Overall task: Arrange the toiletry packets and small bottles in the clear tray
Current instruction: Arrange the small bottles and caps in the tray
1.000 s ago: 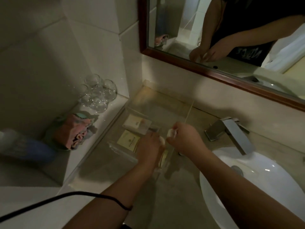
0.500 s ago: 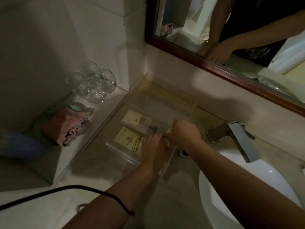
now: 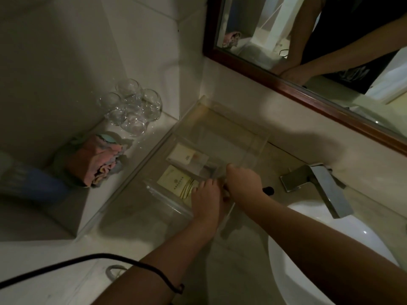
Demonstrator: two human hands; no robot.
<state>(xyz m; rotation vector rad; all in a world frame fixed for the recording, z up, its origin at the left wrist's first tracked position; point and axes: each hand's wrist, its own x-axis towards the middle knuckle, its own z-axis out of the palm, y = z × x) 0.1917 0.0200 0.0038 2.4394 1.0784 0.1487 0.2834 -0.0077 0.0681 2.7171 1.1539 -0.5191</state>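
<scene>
A clear tray [image 3: 259, 137] sits on the counter against the wall, left of the tap. Inside it lie two cream packets: one farther back [image 3: 185, 155] and one nearer [image 3: 174, 181], partly under my left hand. My left hand [image 3: 206, 200] reaches into the tray's near right corner with its fingers bent down. My right hand [image 3: 243, 180] is curled over the tray's right side, touching the left hand. What the fingers hold is hidden. A small dark bottle cap [image 3: 268, 190] shows just right of my right wrist, outside the tray.
Several upturned glasses [image 3: 132, 108] and a folded pink cloth [image 3: 97, 159] stand on a raised ledge at the left. A steel tap [image 3: 319, 183] and white basin [image 3: 330, 249] lie to the right. A framed mirror [image 3: 308, 51] hangs behind. A black cable [image 3: 66, 263] crosses the near counter.
Both hands have sunk lower into the tray's near right corner and drawn together. The small white item seen in my right fingers a second ago is out of sight.
</scene>
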